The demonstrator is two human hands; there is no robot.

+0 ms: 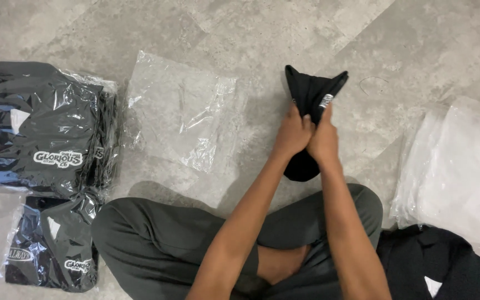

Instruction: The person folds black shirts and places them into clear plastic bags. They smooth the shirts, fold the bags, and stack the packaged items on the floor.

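A black garment (312,91) is bunched up and held above the grey floor in the middle of the view. My left hand (292,134) and my right hand (324,140) are pressed together, both gripping its middle. The garment's top corners stick up above my fingers and a rounded fold hangs below my wrists. An empty clear plastic bag (179,114) lies flat on the floor to the left of my hands.
Stacks of bagged black garments (40,130) lie at the left, with another bagged one (51,250) below. A pile of clear bags (459,166) sits at the right. Loose black clothing (434,261) lies beside my crossed legs (162,244).
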